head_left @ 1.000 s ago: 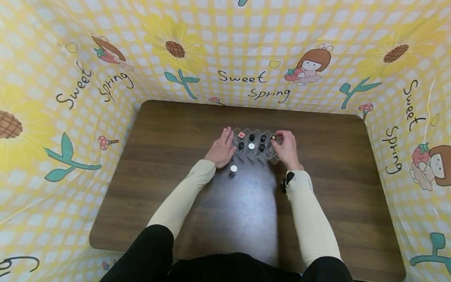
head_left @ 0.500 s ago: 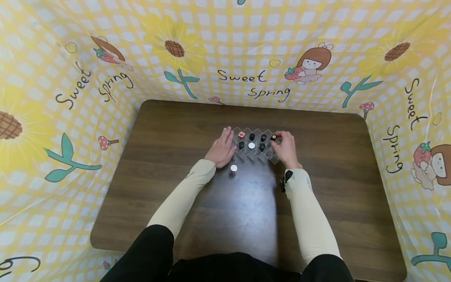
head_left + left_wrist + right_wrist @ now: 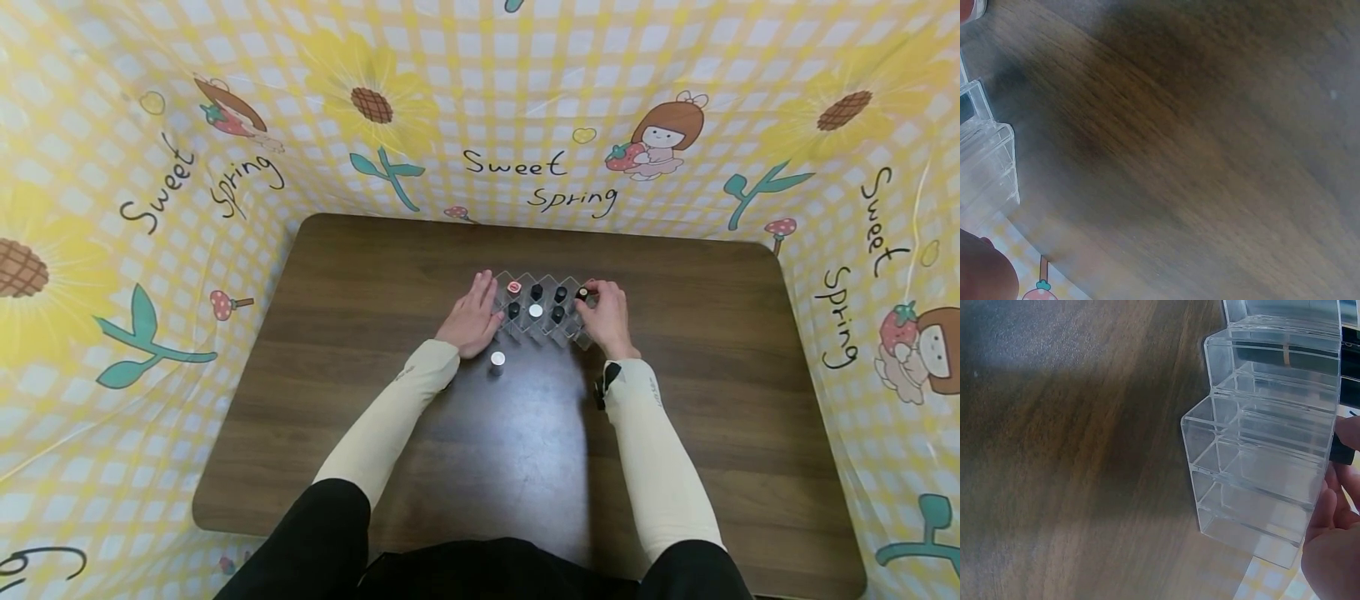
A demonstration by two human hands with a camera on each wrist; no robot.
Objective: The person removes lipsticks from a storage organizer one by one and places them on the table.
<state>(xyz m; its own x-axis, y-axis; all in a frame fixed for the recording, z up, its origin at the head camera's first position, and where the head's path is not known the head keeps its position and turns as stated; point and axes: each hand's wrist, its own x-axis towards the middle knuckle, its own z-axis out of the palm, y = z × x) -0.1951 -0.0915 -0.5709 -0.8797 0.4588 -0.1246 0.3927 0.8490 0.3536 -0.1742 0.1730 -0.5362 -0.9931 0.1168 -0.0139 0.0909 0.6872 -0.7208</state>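
Note:
A clear plastic lipstick holder with diamond-shaped compartments stands toward the back of the table. My left hand lies along its left end, fingers straight. At the right end, my right hand pinches a black lipstick between thumb and fingers, over a back-row compartment. The right wrist view shows that lipstick partly covered by the fingers behind the holder. Other tubes stand upright in the holder: several black ones, a white-topped tube and a red-topped tube.
Another white-topped tube stands on the brown table, in front of the holder's left end. A yellow checked cloth with printed flowers hangs round the table's back and sides.
The black lipstick's top has turned or tilted slightly in my right hand's fingers, and the right wrist has shifted a little left. My left hand stays in place.

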